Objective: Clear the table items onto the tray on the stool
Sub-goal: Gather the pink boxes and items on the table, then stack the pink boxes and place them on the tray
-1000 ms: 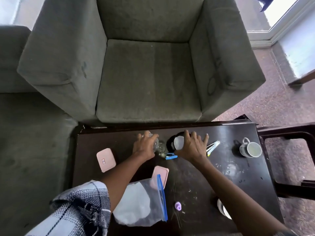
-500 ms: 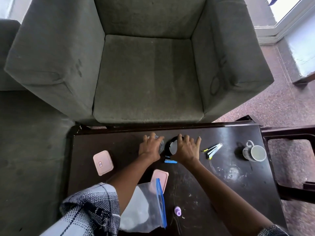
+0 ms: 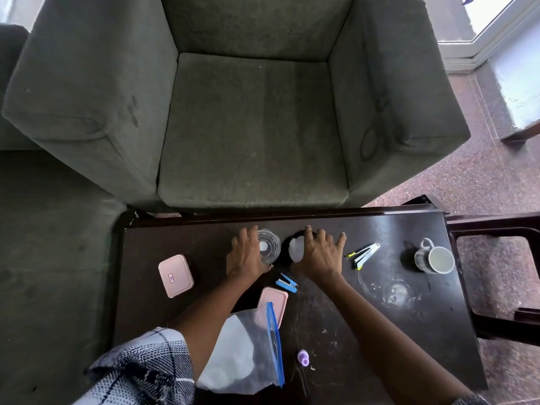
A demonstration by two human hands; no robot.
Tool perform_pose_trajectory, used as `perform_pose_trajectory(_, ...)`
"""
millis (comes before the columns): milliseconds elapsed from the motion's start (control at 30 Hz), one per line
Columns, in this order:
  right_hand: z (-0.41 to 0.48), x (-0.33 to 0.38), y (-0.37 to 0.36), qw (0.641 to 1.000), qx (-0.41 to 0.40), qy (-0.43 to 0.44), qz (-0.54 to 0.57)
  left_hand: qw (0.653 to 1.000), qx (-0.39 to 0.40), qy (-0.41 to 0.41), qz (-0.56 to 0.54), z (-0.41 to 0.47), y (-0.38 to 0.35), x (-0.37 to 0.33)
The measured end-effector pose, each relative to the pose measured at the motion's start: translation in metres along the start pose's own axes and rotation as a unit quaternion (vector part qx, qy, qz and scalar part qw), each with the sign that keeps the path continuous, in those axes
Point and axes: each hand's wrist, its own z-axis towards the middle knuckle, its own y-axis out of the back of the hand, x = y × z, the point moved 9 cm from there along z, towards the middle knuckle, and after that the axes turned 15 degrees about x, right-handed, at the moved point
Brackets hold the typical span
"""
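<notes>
My left hand grips the glass for lifting. My right hand covers the dark cup; I cannot tell if it grips.

The one marking is a small white sticker on the lid of the pink lidded box, toward 9 o'clock on the table. Its two dark characters are too small and blurred to read.
</notes>
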Motion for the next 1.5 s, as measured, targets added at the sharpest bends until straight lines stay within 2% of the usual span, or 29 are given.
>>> perform_pose_trajectory(600,-0.001,0.01,-0.006,1.0,0.014,0.002,0.002,0.999,-0.021,-0.019,0.024,-0.009,-0.005,-0.001)
perform_pose_trajectory(733,-0.015,-0.011,0.0,0.992,-0.015,-0.033,0.122,0.997,-0.004,-0.038,-0.069,-0.015,-0.016,0.008)
perform_pose_trajectory(867,-0.056,-0.044,-0.023,0.96,-0.011,-0.084,0.268,0.983,-0.05,-0.029,-0.173,-0.041,-0.037,0.043)
perform_pose_trajectory(1067,-0.098,-0.04,-0.089,0.934,0.062,-0.102,0.335,0.981,-0.131,-0.007,-0.141,-0.076,-0.058,0.108)
perform_pose_trajectory(1167,-0.104,-0.023,-0.11,0.931,0.093,-0.107,0.337,0.976,-0.163,0.048,-0.138,-0.078,-0.046,0.141)
perform_pose_trajectory(1300,-0.104,-0.005,-0.134,0.908,0.123,-0.139,0.375,0.926,-0.152,0.203,-0.279,-0.06,-0.033,0.199)
perform_pose_trajectory(1433,-0.096,0.004,-0.148,0.899,0.105,-0.141,0.4,0.865,-0.156,0.27,-0.393,-0.051,-0.033,0.234)
perform_pose_trajectory(1500,-0.091,0.006,-0.152,0.884,0.098,-0.14,0.435,0.849,-0.158,0.263,-0.431,-0.046,-0.037,0.245)
